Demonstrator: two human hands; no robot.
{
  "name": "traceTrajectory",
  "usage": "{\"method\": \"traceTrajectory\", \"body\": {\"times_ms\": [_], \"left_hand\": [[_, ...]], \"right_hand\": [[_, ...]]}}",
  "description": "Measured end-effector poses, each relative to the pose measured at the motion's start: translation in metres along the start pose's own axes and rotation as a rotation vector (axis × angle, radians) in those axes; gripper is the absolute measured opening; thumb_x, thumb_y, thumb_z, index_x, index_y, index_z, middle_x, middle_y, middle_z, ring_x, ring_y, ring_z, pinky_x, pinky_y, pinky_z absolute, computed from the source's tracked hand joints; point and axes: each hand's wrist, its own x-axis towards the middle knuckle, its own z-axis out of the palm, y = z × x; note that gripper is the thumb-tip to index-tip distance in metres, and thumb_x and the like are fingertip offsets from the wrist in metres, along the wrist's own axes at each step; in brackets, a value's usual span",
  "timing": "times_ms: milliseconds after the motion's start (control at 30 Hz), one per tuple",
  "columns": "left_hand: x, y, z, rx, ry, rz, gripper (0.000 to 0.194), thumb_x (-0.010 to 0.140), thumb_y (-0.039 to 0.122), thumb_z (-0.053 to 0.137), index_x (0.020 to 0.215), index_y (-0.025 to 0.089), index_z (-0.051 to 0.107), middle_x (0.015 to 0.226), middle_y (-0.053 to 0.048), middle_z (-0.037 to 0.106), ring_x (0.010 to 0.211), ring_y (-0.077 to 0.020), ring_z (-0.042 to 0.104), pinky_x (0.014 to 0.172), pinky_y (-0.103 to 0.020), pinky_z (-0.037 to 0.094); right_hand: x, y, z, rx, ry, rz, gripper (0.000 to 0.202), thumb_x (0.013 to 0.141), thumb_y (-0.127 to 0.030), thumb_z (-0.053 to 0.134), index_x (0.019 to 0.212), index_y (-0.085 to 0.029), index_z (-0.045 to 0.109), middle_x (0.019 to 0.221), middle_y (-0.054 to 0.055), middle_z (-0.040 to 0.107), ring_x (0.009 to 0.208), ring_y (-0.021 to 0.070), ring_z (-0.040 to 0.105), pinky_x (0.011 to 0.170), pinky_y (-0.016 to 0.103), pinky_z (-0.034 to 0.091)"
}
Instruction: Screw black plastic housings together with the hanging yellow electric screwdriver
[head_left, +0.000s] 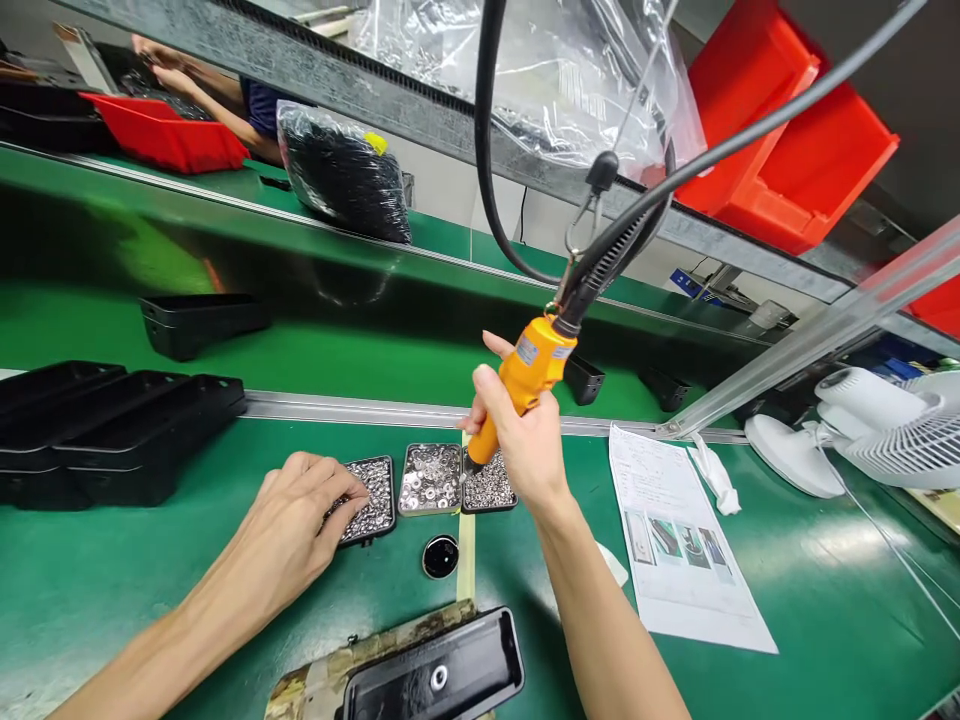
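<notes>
My right hand [534,440] is wrapped round an orange electric screwdriver [531,362], which hangs from a cable and hook. Its tip points down at the gap between two trays. My left hand [304,508] dips into the left tray [381,495] of small metal parts, thumb and fingertips pinched together; whatever they hold is too small to see. A middle tray [431,480] contains washers, and a right tray [491,488] more small metal pieces. Nearer me lie a round black disc [440,557] and a black plastic box [480,660] with a washer [439,678] on it, over camouflage-patterned material [307,690].
Black bins [120,430] stand at the left. A printed sheet [686,540] and a white fan [892,420] are on the right. Overhead runs a metal shelf with red bins [787,130] and plastic bags. Across the bench, another person's hands [169,70] are at work.
</notes>
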Motion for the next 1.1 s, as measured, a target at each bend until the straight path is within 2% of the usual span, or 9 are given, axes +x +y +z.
{"method": "traceTrajectory", "body": {"times_ms": [67, 200, 233, 300, 400, 500, 600, 833, 1100], "left_hand": [[-0.006, 0.004, -0.006, -0.034, 0.024, -0.036, 0.032, 0.105, 0.051, 0.057, 0.094, 0.029, 0.077, 0.098, -0.003, 0.078, 0.093, -0.0264, 0.064, 0.083, -0.038, 0.046], [-0.025, 0.02, -0.013, -0.157, 0.045, -0.09, 0.03, 0.108, 0.054, 0.062, 0.102, 0.028, 0.074, 0.096, 0.002, 0.081, 0.072, -0.0155, 0.067, 0.061, -0.025, 0.051], [-0.03, 0.026, -0.014, -0.199, 0.042, -0.083, 0.03, 0.109, 0.054, 0.061, 0.108, 0.028, 0.075, 0.096, 0.003, 0.082, 0.074, -0.0143, 0.071, 0.061, -0.022, 0.055], [-0.039, 0.04, -0.015, -0.277, 0.045, -0.047, 0.032, 0.111, 0.055, 0.06, 0.117, 0.029, 0.077, 0.1, 0.003, 0.085, 0.086, -0.0136, 0.081, 0.074, -0.017, 0.063], [-0.046, 0.063, -0.016, -0.347, 0.078, 0.035, 0.027, 0.108, 0.054, 0.067, 0.114, 0.032, 0.082, 0.106, 0.005, 0.088, 0.095, -0.0121, 0.087, 0.09, -0.012, 0.064], [-0.046, 0.084, -0.02, -0.447, 0.118, 0.104, 0.015, 0.105, 0.045, 0.073, 0.1, 0.035, 0.082, 0.096, 0.009, 0.086, 0.085, -0.0084, 0.085, 0.084, -0.007, 0.061], [-0.043, 0.1, -0.025, -0.534, 0.132, 0.109, 0.014, 0.104, 0.04, 0.075, 0.092, 0.034, 0.081, 0.087, 0.01, 0.083, 0.079, -0.0073, 0.083, 0.08, -0.006, 0.06], [-0.04, 0.108, -0.027, -0.623, 0.108, 0.059, 0.015, 0.1, 0.034, 0.078, 0.086, 0.034, 0.082, 0.082, 0.011, 0.082, 0.075, -0.0074, 0.083, 0.078, -0.005, 0.06], [-0.048, 0.105, -0.024, -0.67, 0.118, 0.153, 0.022, 0.104, 0.019, 0.07, 0.093, 0.033, 0.082, 0.087, 0.009, 0.083, 0.08, -0.0106, 0.082, 0.074, -0.015, 0.067]], "right_hand": [[-0.011, -0.006, 0.003, 0.057, 0.024, -0.026, 0.053, 0.104, -0.053, 0.081, 0.148, -0.026, 0.07, 0.063, -0.011, 0.059, 0.055, 0.0141, 0.06, 0.067, 0.032, 0.064], [-0.03, -0.028, 0.012, 0.212, 0.043, -0.053, 0.038, 0.104, -0.047, 0.081, 0.134, -0.025, 0.074, 0.057, -0.012, 0.056, 0.046, 0.0118, 0.054, 0.057, 0.028, 0.061], [-0.034, -0.033, 0.014, 0.255, 0.039, -0.055, 0.035, 0.104, -0.046, 0.081, 0.131, -0.025, 0.073, 0.057, -0.013, 0.056, 0.045, 0.0108, 0.052, 0.055, 0.026, 0.06], [-0.041, -0.044, 0.019, 0.333, 0.029, -0.064, 0.03, 0.106, -0.042, 0.079, 0.128, -0.025, 0.071, 0.057, -0.013, 0.056, 0.043, 0.0091, 0.05, 0.052, 0.023, 0.059], [-0.051, -0.054, 0.024, 0.428, 0.006, -0.079, 0.023, 0.108, -0.04, 0.074, 0.126, -0.025, 0.07, 0.056, -0.014, 0.055, 0.04, 0.0077, 0.045, 0.047, 0.02, 0.056], [-0.059, -0.058, 0.029, 0.495, -0.03, -0.073, 0.021, 0.109, -0.041, 0.073, 0.123, -0.026, 0.07, 0.055, -0.015, 0.051, 0.039, 0.0068, 0.04, 0.042, 0.017, 0.051], [-0.067, -0.056, 0.034, 0.536, -0.081, -0.055, 0.02, 0.11, -0.043, 0.075, 0.12, -0.026, 0.071, 0.055, -0.015, 0.05, 0.039, 0.0059, 0.037, 0.043, 0.016, 0.049], [-0.076, -0.044, 0.041, 0.527, -0.162, -0.077, 0.019, 0.111, -0.045, 0.076, 0.119, -0.029, 0.072, 0.055, -0.015, 0.047, 0.038, 0.0056, 0.036, 0.043, 0.016, 0.045], [-0.079, -0.044, 0.041, 0.555, -0.133, -0.065, 0.014, 0.113, -0.04, 0.072, 0.116, -0.027, 0.073, 0.056, -0.014, 0.046, 0.04, 0.0055, 0.032, 0.043, 0.015, 0.045]]}}
